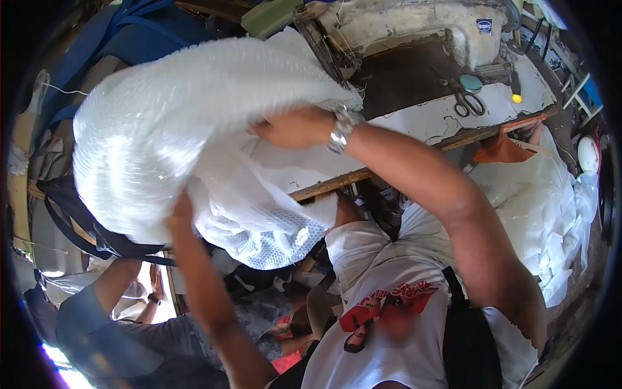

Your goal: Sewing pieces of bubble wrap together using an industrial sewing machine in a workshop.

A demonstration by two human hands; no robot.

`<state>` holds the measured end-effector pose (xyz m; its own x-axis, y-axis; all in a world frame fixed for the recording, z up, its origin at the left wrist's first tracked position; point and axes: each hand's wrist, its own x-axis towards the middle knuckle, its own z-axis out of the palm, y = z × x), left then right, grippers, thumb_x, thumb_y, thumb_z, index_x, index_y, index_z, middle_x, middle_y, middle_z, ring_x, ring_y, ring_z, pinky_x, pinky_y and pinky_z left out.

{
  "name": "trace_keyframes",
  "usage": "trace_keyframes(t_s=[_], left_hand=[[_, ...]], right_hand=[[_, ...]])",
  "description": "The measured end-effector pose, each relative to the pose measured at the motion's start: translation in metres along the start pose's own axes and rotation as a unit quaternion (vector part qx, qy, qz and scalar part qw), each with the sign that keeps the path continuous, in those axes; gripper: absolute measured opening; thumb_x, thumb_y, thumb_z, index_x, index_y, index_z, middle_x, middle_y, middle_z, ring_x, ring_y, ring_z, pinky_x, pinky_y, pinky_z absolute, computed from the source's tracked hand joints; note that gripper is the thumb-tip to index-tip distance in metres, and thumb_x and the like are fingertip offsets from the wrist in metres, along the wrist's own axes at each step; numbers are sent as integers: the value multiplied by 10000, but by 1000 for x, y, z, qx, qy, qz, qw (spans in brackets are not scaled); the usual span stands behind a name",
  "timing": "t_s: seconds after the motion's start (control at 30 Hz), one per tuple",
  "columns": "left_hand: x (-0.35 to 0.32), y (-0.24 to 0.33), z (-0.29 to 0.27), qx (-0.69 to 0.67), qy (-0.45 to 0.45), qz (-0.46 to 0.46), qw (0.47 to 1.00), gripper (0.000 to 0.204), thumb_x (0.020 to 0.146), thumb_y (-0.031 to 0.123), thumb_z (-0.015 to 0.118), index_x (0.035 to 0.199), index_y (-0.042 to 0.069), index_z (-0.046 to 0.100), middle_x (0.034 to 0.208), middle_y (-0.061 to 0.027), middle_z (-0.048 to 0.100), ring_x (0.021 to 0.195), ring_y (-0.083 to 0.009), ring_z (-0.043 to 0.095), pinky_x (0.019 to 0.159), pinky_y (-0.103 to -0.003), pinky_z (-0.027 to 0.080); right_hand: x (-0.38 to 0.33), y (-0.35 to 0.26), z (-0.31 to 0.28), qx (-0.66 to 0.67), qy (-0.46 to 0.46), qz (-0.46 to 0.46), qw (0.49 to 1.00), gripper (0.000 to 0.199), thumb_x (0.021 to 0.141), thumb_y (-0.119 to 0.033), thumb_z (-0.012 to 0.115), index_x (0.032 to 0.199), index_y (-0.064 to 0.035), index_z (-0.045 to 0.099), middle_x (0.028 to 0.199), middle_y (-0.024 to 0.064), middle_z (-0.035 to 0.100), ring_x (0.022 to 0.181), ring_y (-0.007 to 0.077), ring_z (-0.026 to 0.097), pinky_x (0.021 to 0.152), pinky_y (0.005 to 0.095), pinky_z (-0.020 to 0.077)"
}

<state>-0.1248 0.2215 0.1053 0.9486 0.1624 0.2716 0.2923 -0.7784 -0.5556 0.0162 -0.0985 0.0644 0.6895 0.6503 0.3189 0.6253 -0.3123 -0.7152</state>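
A large, billowing bundle of white, shiny plastic sheeting point(142, 136), which looks like bubble wrap, fills the left and middle of the view. Its small dimples show along the lower fold, and motion blurs the rest. My right hand point(295, 126), with a metal-band watch at the wrist, is closed on the sheeting at its right side, the fingertips partly hidden in a fold. At the near left edge my left hand point(180, 214) grips the same sheeting; it is blurred and its fingers are mostly covered. Part of the bundle hangs over the worktable's front edge.
Behind stands an old sewing machine point(414, 29) on a worn white worktable point(434, 123). Scissors point(468, 104), a teal round object point(471, 83) and a yellow-tipped tool point(516, 87) lie on it. A white plastic sack point(531, 207) is at right. Another person point(149, 337) is at lower left.
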Motion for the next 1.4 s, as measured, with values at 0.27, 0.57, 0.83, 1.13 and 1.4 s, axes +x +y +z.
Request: trace_keyframes(t_s=[0.27, 0.57, 0.83, 1.13, 1.4], left_hand=[[70, -149, -129, -815, 152, -49, 557, 568, 1020, 366, 653, 1486, 57, 554, 1443, -112, 639, 1213, -226, 671, 755, -306, 561], [61, -4, -136, -331, 236, 90, 909, 624, 1006, 372, 640, 1517, 36, 516, 1534, -162, 554, 1406, -332, 523, 1124, -496, 454], [18, 115, -93, -347, 100, 210, 909, 618, 1000, 377, 643, 1497, 27, 531, 1505, -171, 574, 1373, -337, 545, 1105, -488, 465], [30, 140, -77, -347, 88, 212, 909, 613, 994, 383, 648, 1475, 17, 547, 1472, -181, 596, 1336, -342, 569, 1083, -478, 478], [23, 133, -71, -361, 75, 178, 912, 610, 988, 389, 652, 1456, 7, 561, 1443, -191, 616, 1304, -347, 590, 1064, -470, 490]], right_hand=[[-22, -1, 52, -105, 233, -143, 956, 537, 863, -277, 795, 1334, -74, 638, 1286, 185, 679, 1206, 378, 641, 1050, 541, 463], [-99, -20, 102, -267, -12, -279, 923, 147, 811, -248, 670, 790, -137, 765, 853, 48, 686, 974, 272, 659, 954, 596, 462], [-278, 49, 9, 242, -307, 59, 918, 356, 1031, -330, 640, 1185, -14, 694, 903, 171, 734, 886, 295, 734, 848, 431, 561], [-181, 94, 148, 235, 40, 22, 971, 553, 962, -494, 707, 1181, 13, 717, 958, 203, 742, 881, 268, 724, 723, 432, 563], [-200, 13, 81, 385, -142, 89, 908, 276, 1014, -193, 674, 1234, -27, 682, 1001, 93, 761, 884, 200, 724, 739, 349, 572]])
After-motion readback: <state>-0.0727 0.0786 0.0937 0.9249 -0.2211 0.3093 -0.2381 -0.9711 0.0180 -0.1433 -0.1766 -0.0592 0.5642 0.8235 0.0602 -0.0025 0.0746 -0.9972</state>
